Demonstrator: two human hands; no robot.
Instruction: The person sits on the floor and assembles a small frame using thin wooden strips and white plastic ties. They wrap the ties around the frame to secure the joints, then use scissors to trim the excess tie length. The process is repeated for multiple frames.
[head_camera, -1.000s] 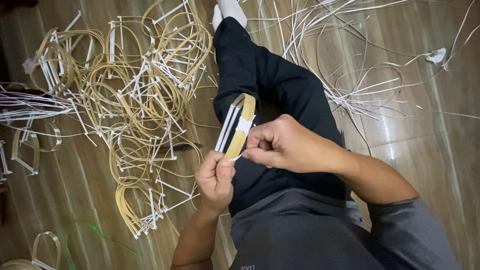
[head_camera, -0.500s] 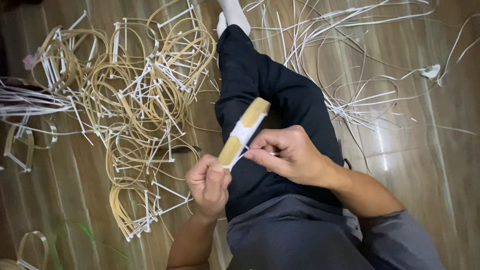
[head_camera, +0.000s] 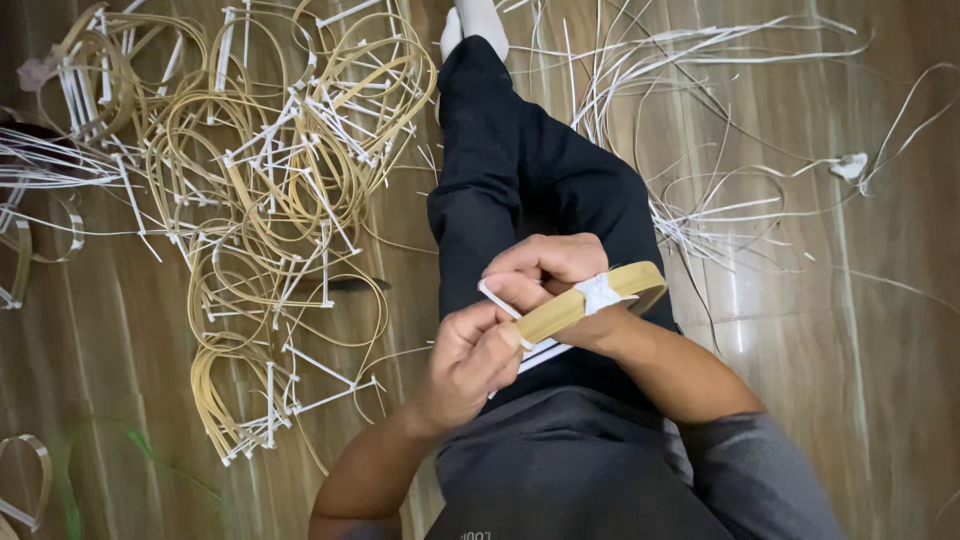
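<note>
Far left on the wooden floor (head_camera: 120, 360), a pile of bound tan hoops (head_camera: 270, 190) with white ties spreads wide, so you have little bare room on that side. Your left hand (head_camera: 472, 358) sits over your lap, fingers clamped on the near end of the bamboo strip loop (head_camera: 640, 285), probably to steady it. Your right hand (head_camera: 545, 270) sits just above, fingers pinched together on a white strap (head_camera: 497, 297) that runs to the white binding (head_camera: 600, 293) around the loop. The loop hangs clear above your dark trouser leg (head_camera: 520, 170). To the right, loose white strips (head_camera: 720, 200) scatter thinly, and further right the floor is more open.
</note>
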